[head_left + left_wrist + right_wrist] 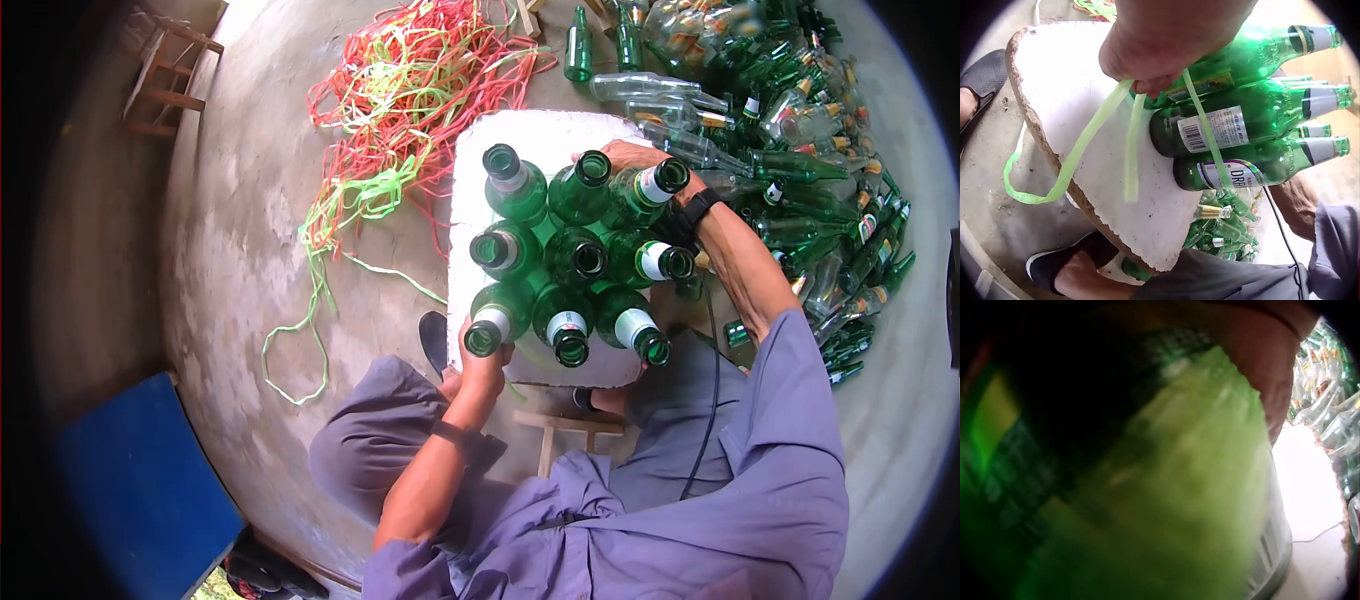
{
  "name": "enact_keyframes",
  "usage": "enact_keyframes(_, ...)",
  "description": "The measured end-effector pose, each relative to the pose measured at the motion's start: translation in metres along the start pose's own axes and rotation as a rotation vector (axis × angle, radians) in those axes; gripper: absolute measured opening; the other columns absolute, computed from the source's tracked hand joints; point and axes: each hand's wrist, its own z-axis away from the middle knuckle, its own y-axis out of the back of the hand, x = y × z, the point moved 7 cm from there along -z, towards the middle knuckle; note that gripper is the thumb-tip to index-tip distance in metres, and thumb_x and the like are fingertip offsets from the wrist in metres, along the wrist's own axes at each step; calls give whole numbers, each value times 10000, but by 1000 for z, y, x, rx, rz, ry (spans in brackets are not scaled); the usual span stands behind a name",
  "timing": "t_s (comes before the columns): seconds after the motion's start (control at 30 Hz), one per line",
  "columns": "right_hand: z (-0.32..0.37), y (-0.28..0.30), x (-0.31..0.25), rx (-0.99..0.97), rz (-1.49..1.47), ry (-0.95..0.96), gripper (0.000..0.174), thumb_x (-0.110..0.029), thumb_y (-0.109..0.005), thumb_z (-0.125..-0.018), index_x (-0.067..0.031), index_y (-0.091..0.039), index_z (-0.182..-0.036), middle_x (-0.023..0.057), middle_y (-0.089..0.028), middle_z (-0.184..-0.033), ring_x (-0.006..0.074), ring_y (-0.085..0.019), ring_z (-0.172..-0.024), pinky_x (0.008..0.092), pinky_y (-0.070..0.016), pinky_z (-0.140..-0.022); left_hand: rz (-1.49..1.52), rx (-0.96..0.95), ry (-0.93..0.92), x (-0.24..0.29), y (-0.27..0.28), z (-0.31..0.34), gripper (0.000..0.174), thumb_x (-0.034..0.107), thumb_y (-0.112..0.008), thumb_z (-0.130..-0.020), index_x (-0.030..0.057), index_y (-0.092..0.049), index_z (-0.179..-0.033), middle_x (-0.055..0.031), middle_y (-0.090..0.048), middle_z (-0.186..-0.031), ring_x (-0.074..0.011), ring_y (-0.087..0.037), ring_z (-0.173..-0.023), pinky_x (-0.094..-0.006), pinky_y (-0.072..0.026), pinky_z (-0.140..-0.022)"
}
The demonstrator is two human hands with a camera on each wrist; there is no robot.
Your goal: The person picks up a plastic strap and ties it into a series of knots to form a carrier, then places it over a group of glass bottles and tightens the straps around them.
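Note:
Several green bottles [575,255] stand upright in three rows of three on a white board [540,130]. At their near left corner, the left hand [483,372] grips a light green strap low down; in the left wrist view this hand [1172,47] has its fingers curled at the strap [1088,131], which also runs across the bottle sides [1210,125]. The right hand [635,157] reaches round the far right corner of the group, fingers extended against it and partly hidden by bottle necks. In the right wrist view, a blurred green strap [1210,469] covers much of the right hand [1260,359].
A tangled heap of red and green straps [410,90] lies on the floor at the back left. Loose green and clear bottles [800,220] pile up at the right. A wooden stool [570,424] is between the person's legs; a blue panel [145,490] is at lower left.

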Motion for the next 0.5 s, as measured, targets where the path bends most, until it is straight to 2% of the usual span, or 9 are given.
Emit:
enact_keyframes(0.03, 2, 1, 26, 75, -157, -261, 520, -480, -623, -933, 8, -694, -1098, 47, -685, -888, 149, -606, -740, 311, -497, -731, 4, 2, 2, 0, 2, 0, 137, 141, -528, -956, 136, -577, -1084, 25, -541, -748, -69, -433, -473, -226, -281, -385)
enact_keyframes(0.07, -5, -2, 70, 78, -299, -294, 684, -574, -633, -893, 50, -660, -1170, 120, -693, -1005, 169, -625, -821, 319, -510, -790, -99, -21, -18, 2, 2, 0, 126, 143, -530, -955, 135, -576, -1071, 28, -527, -736, -68, -421, -464, -227, -276, -385)
enact_keyframes(0.13, 0, 0, 84, 110, -267, -261, 699, -575, -631, -893, 50, -640, -1205, 134, -683, -1054, 171, -628, -854, 325, -515, -810, -406, -60, -240, 3, 7, -4, 67, 156, -543, -947, 127, -565, -1003, 35, -475, -701, -64, -397, -455, -230, -266, -386)
enact_keyframes(0.17, 3, 5, 85, 146, -233, -225, 715, -575, -628, -894, 50, -621, -1241, 147, -673, -1103, 174, -631, -887, 331, -520, -829, -404, -62, -242, -8, 15, -9, 67, 156, -543, -947, 127, -565, -1003, 35, -475, -701, -64, -397, -455, -230, -266, -386)
enact_keyframes(0.2, 13, 0, 77, 252, -494, -480, 741, -588, -620, -892, 70, -610, -1234, 154, -658, -1151, 181, -637, -994, 334, -515, -879, -344, -59, -215, -14, 20, -13, 58, 172, -551, -944, 128, -558, -981, 38, -464, -693, -62, -392, -453, -230, -265, -386)
enact_keyframes(0.3, 35, 3, 39, 229, -528, -522, 716, -579, -603, -907, 67, -615, -1217, 134, -664, -1143, 182, -631, -1039, 313, -486, -924, -248, -78, -253, -41, 39, -35, 86, 216, -563, -944, 131, -549, -948, 46, -441, -677, -59, -379, -448, -230, -265, -387)
enact_keyframes(0.37, 43, 1, 53, 206, -685, -458, 652, -545, -594, -927, 41, -624, -1212, 92, -675, -1115, 156, -633, -1023, 302, -482, -922, -211, -96, -315, -31, 35, -34, 110, 243, -567, -946, 135, -546, -939, 50, -429, -668, -58, -372, -444, -231, -267, -388)
enact_keyframes(0.43, 50, 1, 54, 244, -662, -400, 805, -693, -454, -917, 25, -603, -1252, 108, -673, -1122, 175, -631, -997, 341, -505, -899, -111, -77, -87, -18, 21, -19, 180, 313, -571, -953, 138, -540, -929, 53, -426, -655, -54, -360, -436, -230, -259, -384)
enact_keyframes(0.5, 52, -13, 83, 324, -701, -403, 809, -691, -448, -918, 24, -584, -1272, 114, -661, -1152, 193, -622, -1023, 337, -497, -925, -47, -94, -63, -13, 12, -14, 206, 335, -575, -954, 136, -535, -919, 52, -426, -651, -52, -356, -434, -228, -253, -384)
